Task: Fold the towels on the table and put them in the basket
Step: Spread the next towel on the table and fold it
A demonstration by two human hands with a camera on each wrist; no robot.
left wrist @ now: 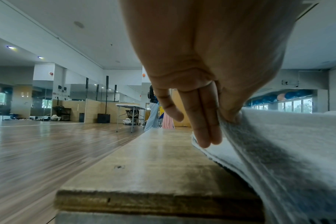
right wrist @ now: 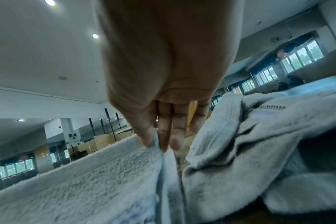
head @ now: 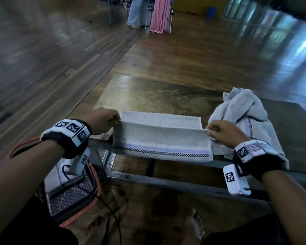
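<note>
A pale grey towel [head: 162,138] with a lilac and black checked border lies half folded across the near edge of the wooden table [head: 148,92]. My left hand [head: 105,121] pinches the left end of its raised fold, seen close in the left wrist view as thumb and fingers on the towel [left wrist: 278,151]. My right hand [head: 221,130] pinches the right end, thumb against fingers on the towel [right wrist: 86,181]. A crumpled pile of grey towels [head: 245,119] lies at the table's right. The mesh basket [head: 72,193] with an orange rim stands on the floor at lower left, with a folded towel in it.
The far half of the table top is bare wood. Polished wooden floor surrounds it. Far back stand a person in pale trousers [head: 137,11], a pink cloth [head: 161,15] and chair legs. My bare feet [head: 195,223] show under the table's metal frame.
</note>
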